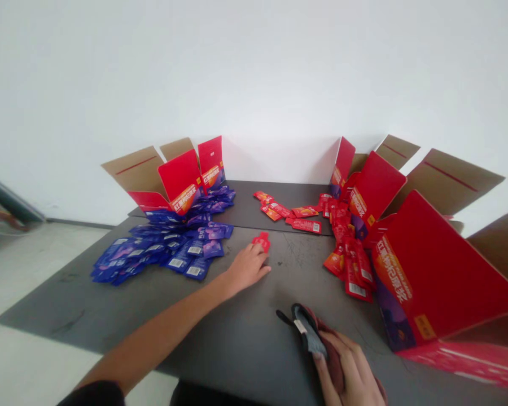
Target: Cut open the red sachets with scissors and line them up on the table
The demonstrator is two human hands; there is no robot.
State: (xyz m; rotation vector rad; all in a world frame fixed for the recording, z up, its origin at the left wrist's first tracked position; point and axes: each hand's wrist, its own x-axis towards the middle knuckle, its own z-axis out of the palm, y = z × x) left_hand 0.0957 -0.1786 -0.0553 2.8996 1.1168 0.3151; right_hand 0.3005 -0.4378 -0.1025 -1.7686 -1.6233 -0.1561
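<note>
My left hand reaches out over the grey table, palm down. Its fingertips lie on the near end of a red sachet, while the thumb stands apart from the fingers. Closer to me, my right hand grips a small brownish-red pouch. The pouch mouth gapes and shows a grey lining with a white label; a black loop sticks out on its left. I cannot see what is inside the pouch.
Blue-purple sachets lie piled at the left before red open cartons. More red sachets spread at the right along larger open cartons. Several red sachets lie toward the back. A white wall stands behind the table.
</note>
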